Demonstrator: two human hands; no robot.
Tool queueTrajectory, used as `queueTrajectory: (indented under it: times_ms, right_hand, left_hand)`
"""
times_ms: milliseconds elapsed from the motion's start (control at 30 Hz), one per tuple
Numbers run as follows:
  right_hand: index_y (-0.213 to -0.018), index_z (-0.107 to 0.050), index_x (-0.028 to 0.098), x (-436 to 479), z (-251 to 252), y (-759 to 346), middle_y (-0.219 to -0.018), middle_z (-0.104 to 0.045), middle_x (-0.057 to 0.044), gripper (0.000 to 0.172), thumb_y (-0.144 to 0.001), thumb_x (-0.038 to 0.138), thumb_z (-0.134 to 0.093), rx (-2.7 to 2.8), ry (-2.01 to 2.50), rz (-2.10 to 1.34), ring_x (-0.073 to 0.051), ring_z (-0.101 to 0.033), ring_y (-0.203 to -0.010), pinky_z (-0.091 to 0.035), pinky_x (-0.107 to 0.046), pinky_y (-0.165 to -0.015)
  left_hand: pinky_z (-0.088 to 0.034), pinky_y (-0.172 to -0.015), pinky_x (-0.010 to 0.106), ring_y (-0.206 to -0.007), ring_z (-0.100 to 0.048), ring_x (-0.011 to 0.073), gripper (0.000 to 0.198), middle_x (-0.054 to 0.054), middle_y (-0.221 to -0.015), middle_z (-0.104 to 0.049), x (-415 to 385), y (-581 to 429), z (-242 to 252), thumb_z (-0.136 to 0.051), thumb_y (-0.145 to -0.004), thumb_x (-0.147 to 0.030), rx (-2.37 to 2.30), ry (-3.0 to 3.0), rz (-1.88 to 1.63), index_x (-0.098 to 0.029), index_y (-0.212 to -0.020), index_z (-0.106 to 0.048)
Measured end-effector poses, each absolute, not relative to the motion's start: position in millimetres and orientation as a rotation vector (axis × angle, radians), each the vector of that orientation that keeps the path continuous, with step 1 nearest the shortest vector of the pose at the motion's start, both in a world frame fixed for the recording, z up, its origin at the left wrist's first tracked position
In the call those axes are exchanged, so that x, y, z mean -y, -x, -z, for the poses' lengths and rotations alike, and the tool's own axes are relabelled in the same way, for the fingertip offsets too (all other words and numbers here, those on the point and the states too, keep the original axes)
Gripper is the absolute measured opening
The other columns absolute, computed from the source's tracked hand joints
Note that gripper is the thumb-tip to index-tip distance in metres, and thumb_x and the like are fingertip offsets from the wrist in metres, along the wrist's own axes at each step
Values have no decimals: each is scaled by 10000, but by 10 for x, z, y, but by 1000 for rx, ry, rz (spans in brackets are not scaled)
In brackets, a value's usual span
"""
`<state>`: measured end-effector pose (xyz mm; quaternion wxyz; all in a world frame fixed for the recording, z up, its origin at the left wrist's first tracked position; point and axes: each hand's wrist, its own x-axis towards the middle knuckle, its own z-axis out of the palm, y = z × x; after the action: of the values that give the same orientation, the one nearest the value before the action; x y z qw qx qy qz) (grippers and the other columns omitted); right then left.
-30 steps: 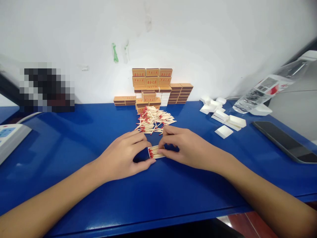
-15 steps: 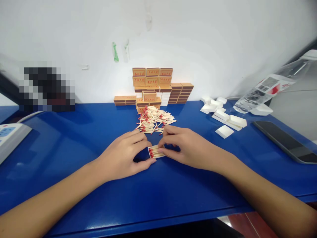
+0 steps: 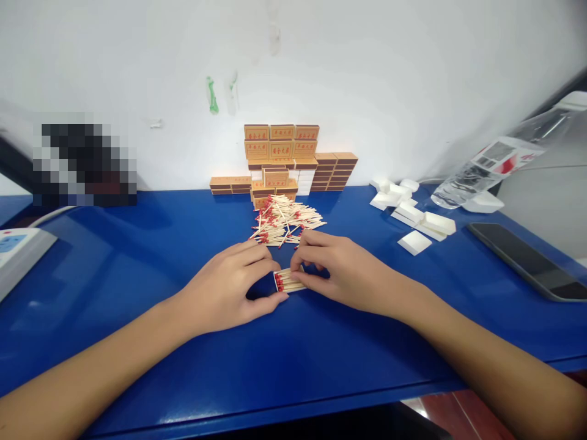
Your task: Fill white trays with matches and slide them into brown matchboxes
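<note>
A small white matchbox tray (image 3: 296, 289) lies on the blue table, filled with a layer of red-headed matches (image 3: 285, 280), heads to the left. My left hand (image 3: 229, 284) grips the tray's left end, index finger at the far side and thumb at the near side. Over the right part of the tray, my right hand (image 3: 343, 266) has its thumb and fingertips closed on the matches; its fingers cover that end. Just beyond my hands sits a loose pile of matches (image 3: 287, 220), most of their heads to the left.
Stacked orange matchboxes (image 3: 281, 150) stand against the wall behind the pile. White empty trays (image 3: 415, 242) lie scattered to the right, near a clear plastic bottle (image 3: 486, 162) and a dark phone (image 3: 523, 260). At the left edge is a white power strip (image 3: 34, 256).
My right fingertips have shifted very slightly left over the matches in the tray. The view has moved a touch; my left hand keeps its grip.
</note>
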<state>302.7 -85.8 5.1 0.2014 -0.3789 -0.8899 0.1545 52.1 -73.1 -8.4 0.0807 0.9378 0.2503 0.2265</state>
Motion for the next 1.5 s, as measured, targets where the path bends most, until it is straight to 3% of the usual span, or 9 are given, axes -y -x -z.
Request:
queueTrajectory:
  times_ms: [533,667,900,1100,1500]
  right_hand:
    - [-921,-722,186,593,-52,-3328,-846,-593,-27,89,-953,163,-642,2325,1183,-238,-154,-565,-745,-416,-292,-685]
    - [-899,-709,197,504,3,-3424,-848,-588,-25,63,-947,229,-683,2385,1275,-308,-163,-563,-753,-420,-301,-697]
    - [-1195,-678,235,543,18,-3349,-1026,-582,-54,209,-1005,303,-627,2424,1250,-387,-175,-568,-801,-461,-331,-759]
    - [-923,-686,201,531,21,-3346,-962,-583,-48,113,-992,278,-641,2415,1276,-415,-170,-559,-787,-441,-317,-721]
    - [-889,-692,199,541,-28,-3379,-905,-597,-44,166,-990,324,-651,2435,1281,-415,-179,-556,-802,-427,-316,-720]
  left_hand:
    - [-552,-884,397,-928,-663,237,247,83,-987,-706,712,-509,95,-708,-959,-359,-781,-2788,-685,-157,-1097,-732]
    - [-550,-898,422,-947,-654,250,250,90,-993,-708,700,-502,92,-697,-963,-359,-809,-2790,-682,-149,-1093,-732]
    - [-545,-929,450,-952,-645,253,295,90,-1000,-706,687,-491,93,-693,-960,-420,-864,-2794,-641,-167,-1106,-738]
    - [-540,-930,451,-962,-641,254,287,91,-1010,-704,678,-487,94,-685,-965,-423,-871,-2789,-638,-167,-1083,-736]
    - [-547,-897,424,-960,-647,256,251,86,-1000,-709,696,-501,70,-710,-947,-397,-856,-2783,-649,-185,-1080,-732]
